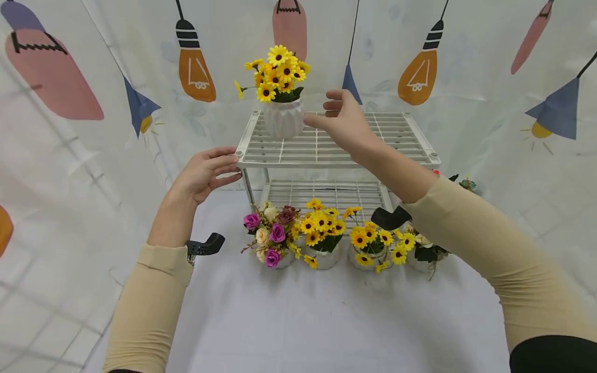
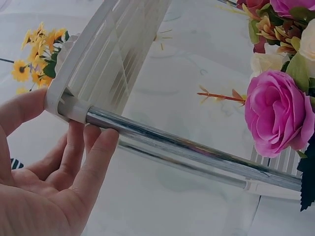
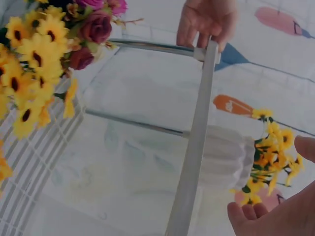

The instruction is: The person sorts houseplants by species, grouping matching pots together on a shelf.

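My left hand holds the near left corner of a white two-tier wire rack, one digit at the upper shelf's edge and the others lower, against the metal post. On that upper shelf, toward the left, stands a white ribbed pot of yellow daisy-like flowers. Just right of this pot is my right hand, its thumb tip close to the pot's side. The fingers of that hand are spread apart from the thumb, loosely bent, with nothing between them.
Before the lower shelf stands a row of potted flowers: purple and cream roses, two pots of yellow flowers, and a pale-flowered pot partly behind my right forearm. A patterned curtain hangs behind the rack.
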`<state>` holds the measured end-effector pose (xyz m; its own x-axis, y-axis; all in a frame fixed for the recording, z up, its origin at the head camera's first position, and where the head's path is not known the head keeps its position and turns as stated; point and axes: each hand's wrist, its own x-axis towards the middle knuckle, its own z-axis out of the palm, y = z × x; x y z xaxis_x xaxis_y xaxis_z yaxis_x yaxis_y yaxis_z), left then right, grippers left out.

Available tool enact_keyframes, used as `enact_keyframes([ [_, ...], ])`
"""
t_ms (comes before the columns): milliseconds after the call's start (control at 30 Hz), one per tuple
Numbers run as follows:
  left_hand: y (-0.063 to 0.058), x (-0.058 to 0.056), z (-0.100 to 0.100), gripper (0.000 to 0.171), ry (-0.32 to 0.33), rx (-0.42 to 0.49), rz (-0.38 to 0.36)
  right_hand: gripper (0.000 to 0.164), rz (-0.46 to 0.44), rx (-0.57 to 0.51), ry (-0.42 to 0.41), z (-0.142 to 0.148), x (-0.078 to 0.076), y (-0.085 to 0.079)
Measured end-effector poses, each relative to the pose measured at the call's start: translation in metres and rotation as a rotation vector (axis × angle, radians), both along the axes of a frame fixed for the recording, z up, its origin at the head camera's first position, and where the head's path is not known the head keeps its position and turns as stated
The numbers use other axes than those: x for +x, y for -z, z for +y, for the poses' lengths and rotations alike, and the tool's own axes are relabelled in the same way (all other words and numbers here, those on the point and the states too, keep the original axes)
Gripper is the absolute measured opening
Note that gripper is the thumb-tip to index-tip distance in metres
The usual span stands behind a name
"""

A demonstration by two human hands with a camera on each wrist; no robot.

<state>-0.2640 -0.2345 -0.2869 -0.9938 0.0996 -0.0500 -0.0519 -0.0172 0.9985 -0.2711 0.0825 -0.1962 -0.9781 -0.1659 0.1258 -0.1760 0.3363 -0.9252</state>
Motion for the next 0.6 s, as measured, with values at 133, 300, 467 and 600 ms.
enact_keyframes([
  [133, -0.001, -0.001, -0.001, 0.059, -0.001, -0.004, 0.000, 0.073, 0.038, -0.013, -0.019, 0.021, 0.017, 0.003],
  [300, -0.002, 0.001, -0.002, 0.058, -0.012, -0.019, -0.002, 0.069, 0.059, -0.022, -0.036, 0.044, 0.034, 0.006],
  [467, -0.001, 0.000, -0.002, 0.059, -0.004, -0.017, 0.009, 0.063, 0.083, -0.040, -0.049, 0.069, 0.050, 0.011],
  [600, 0.000, -0.001, 0.000, 0.059, -0.006, -0.014, 0.004, 0.060, 0.086, -0.066, -0.059, 0.088, 0.062, 0.020],
])
